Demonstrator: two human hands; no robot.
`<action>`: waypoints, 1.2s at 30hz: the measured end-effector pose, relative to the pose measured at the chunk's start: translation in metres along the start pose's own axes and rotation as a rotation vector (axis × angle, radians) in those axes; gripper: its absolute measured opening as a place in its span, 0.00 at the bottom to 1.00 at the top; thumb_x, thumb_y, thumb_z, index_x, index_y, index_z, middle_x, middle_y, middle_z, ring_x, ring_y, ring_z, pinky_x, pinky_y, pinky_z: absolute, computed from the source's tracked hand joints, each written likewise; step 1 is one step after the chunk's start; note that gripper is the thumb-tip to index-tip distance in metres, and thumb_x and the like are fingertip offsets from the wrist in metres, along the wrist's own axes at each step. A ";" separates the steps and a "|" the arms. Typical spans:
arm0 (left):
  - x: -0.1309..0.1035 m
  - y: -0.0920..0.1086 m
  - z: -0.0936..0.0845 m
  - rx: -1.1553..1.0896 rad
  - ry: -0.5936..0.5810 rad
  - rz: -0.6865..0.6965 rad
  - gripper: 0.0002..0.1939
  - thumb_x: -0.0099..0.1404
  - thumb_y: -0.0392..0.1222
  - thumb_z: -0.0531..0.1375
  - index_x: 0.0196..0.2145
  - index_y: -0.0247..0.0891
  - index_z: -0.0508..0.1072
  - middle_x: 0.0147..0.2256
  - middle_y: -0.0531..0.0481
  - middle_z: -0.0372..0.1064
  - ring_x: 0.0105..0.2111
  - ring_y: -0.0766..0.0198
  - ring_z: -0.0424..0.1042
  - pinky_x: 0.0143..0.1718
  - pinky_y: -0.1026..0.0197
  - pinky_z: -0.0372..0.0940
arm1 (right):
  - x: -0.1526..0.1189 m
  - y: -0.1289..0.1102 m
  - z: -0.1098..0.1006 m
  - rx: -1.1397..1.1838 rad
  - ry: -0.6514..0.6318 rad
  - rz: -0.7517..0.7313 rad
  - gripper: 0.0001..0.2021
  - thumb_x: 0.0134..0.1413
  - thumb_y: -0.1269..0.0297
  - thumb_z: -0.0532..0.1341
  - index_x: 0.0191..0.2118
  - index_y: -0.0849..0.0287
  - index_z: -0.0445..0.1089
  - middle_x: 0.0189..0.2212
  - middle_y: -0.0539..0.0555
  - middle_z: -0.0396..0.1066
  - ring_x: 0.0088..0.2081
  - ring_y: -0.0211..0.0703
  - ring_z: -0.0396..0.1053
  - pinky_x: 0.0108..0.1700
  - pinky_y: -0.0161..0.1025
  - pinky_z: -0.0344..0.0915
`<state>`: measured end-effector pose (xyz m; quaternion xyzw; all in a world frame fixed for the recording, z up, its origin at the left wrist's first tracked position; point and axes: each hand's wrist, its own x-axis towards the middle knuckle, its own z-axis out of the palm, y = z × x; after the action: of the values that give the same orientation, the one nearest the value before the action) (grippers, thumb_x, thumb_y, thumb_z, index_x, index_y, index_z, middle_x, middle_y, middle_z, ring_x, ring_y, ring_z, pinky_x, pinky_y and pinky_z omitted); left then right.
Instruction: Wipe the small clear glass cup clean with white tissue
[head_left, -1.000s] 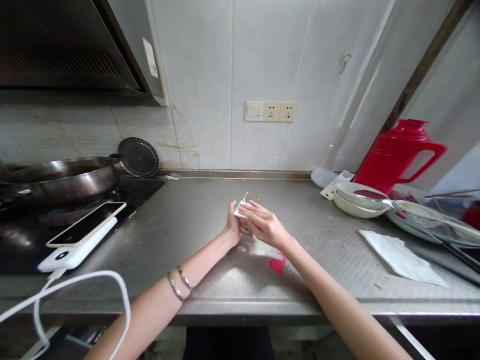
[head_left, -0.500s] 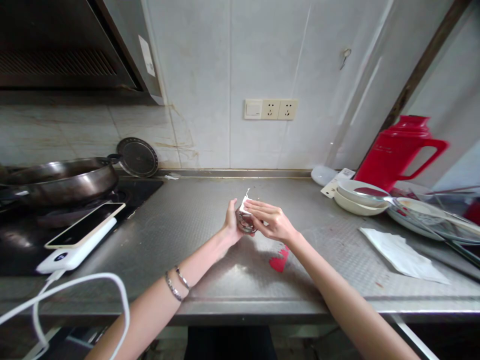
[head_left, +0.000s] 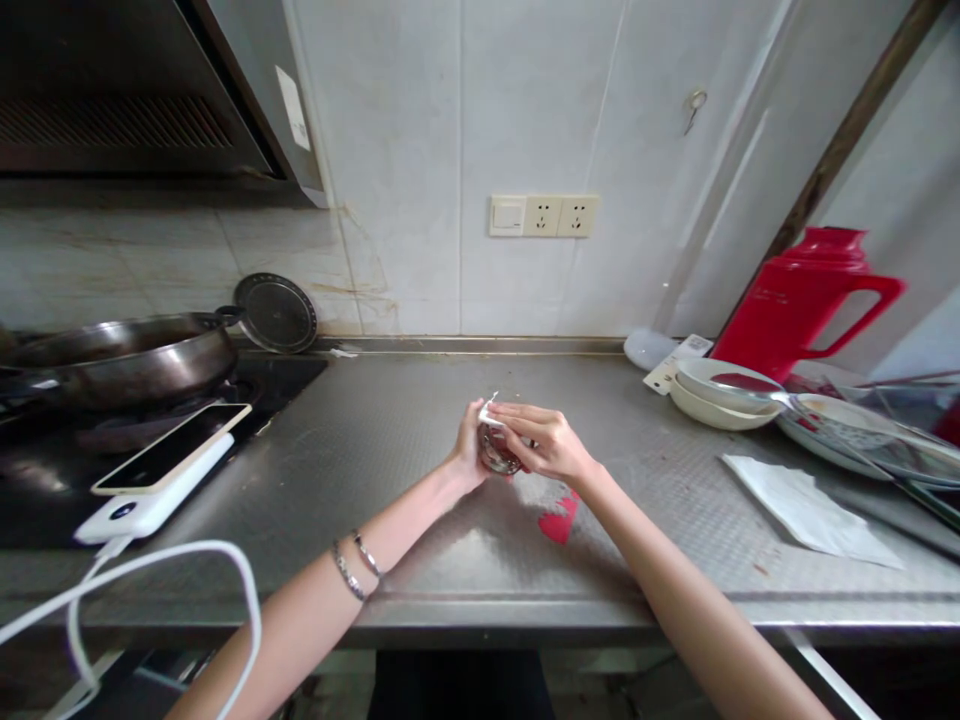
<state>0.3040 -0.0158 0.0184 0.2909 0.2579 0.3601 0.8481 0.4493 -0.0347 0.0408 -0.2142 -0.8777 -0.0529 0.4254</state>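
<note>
Both my hands meet over the middle of the steel counter (head_left: 420,560): my left hand (head_left: 469,455) cups a small glass cup (head_left: 496,452) from the side, and my right hand (head_left: 544,440) pinches a white wrapper (head_left: 489,414) at its top. Farther right lie a napkin (head_left: 806,510), bowls (head_left: 709,395) and a red jug (head_left: 799,300).
</note>
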 end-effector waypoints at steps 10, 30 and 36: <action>-0.002 0.004 -0.003 0.085 -0.020 0.080 0.33 0.63 0.62 0.40 0.29 0.30 0.72 0.21 0.39 0.71 0.20 0.50 0.72 0.13 0.61 0.57 | -0.004 0.002 -0.003 0.024 0.089 0.186 0.13 0.59 0.67 0.53 0.42 0.59 0.75 0.43 0.59 0.75 0.45 0.45 0.74 0.48 0.41 0.71; -0.004 0.006 -0.005 -0.074 0.136 0.176 0.30 0.60 0.60 0.46 0.38 0.29 0.73 0.23 0.39 0.74 0.20 0.55 0.71 0.18 0.62 0.58 | -0.009 -0.006 -0.003 0.004 0.185 0.225 0.12 0.57 0.68 0.56 0.41 0.59 0.75 0.39 0.58 0.77 0.41 0.46 0.76 0.43 0.41 0.73; -0.004 0.008 -0.006 -0.175 0.234 0.230 0.27 0.59 0.56 0.49 0.37 0.29 0.73 0.22 0.41 0.72 0.19 0.56 0.70 0.19 0.61 0.59 | -0.013 -0.016 0.005 -0.028 0.189 0.246 0.15 0.60 0.68 0.54 0.49 0.56 0.71 0.45 0.58 0.74 0.47 0.47 0.73 0.47 0.43 0.73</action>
<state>0.2940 -0.0126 0.0209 0.1998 0.2875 0.5070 0.7877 0.4462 -0.0527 0.0288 -0.3203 -0.8000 -0.0326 0.5064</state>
